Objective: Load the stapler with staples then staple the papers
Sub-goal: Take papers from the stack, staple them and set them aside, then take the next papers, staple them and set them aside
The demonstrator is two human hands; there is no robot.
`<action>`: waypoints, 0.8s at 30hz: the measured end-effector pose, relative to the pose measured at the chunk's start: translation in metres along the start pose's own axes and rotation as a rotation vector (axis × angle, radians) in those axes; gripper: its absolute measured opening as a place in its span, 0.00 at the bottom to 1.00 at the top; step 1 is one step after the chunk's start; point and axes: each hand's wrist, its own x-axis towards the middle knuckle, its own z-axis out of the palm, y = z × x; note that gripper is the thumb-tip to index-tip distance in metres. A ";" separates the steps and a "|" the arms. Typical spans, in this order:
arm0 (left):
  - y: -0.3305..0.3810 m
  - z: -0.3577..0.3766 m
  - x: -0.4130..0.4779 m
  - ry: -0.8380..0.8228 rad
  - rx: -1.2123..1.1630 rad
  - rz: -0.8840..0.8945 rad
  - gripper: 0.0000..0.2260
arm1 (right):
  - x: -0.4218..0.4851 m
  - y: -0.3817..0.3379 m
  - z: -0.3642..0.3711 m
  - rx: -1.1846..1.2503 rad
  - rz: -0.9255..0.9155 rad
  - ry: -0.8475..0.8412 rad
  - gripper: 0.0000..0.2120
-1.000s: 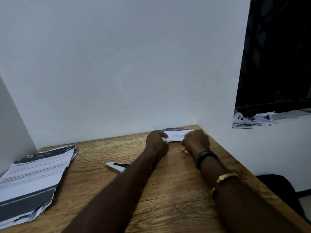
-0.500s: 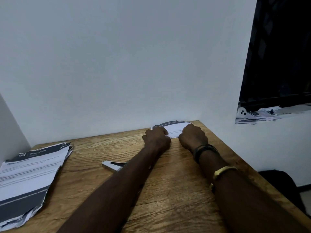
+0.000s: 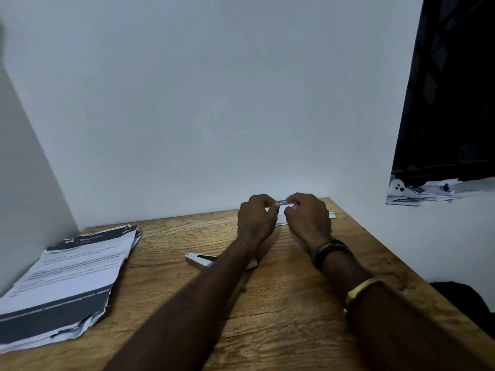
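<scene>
Stapler [image 3: 199, 259] lies flat on the wooden table [image 3: 281, 317], near the middle, its metal nose pointing left; the left forearm crosses over its rear half and hides it. It sits nearer the person than both hands and touches neither.

Both hands are raised together at the far right corner of the table, close to the white wall [image 3: 214, 103]. The left hand [image 3: 255, 219] and right hand [image 3: 308, 218] face each other with fingers curled, and between their fingertips they pinch a small grey strip [image 3: 282, 202], apparently a stick of staples, though it is too small to be sure. Under the hands lies a small white paper or packet [image 3: 281, 219], its corner poking out to the right of the right hand, close to the table's right edge.

The table butts against the wall at the back and a side wall on the left; its right edge is open and runs diagonally toward the viewer. The centre and near part of the tabletop are bare wood.

A stack of papers [image 3: 69, 279] with ragged edges lies at the left side, overhanging the near edge. Its top sheet has a dark header band reading "04"; the remaining print is blurred. More loose papers [image 3: 423, 191] rest on a ledge at right beneath a dark window. The right arm carries a dark wristband [image 3: 330, 251] and a gold bangle [image 3: 361, 287].
</scene>
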 end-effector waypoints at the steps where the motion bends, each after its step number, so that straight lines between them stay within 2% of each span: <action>1: 0.001 -0.008 -0.003 0.026 -0.013 0.004 0.09 | -0.005 -0.007 0.000 0.021 -0.016 -0.001 0.14; 9: -0.003 -0.076 -0.030 0.185 -0.100 -0.048 0.09 | -0.049 -0.070 0.015 0.217 -0.090 -0.017 0.10; 14: -0.021 -0.122 -0.046 0.265 -0.044 -0.082 0.10 | -0.080 -0.108 0.035 0.298 -0.137 -0.078 0.10; 20: -0.061 -0.177 -0.067 0.328 0.041 -0.173 0.13 | -0.114 -0.153 0.074 0.370 -0.087 -0.291 0.09; 24: -0.088 -0.202 -0.081 0.355 0.078 -0.288 0.12 | -0.131 -0.175 0.104 0.410 -0.037 -0.432 0.04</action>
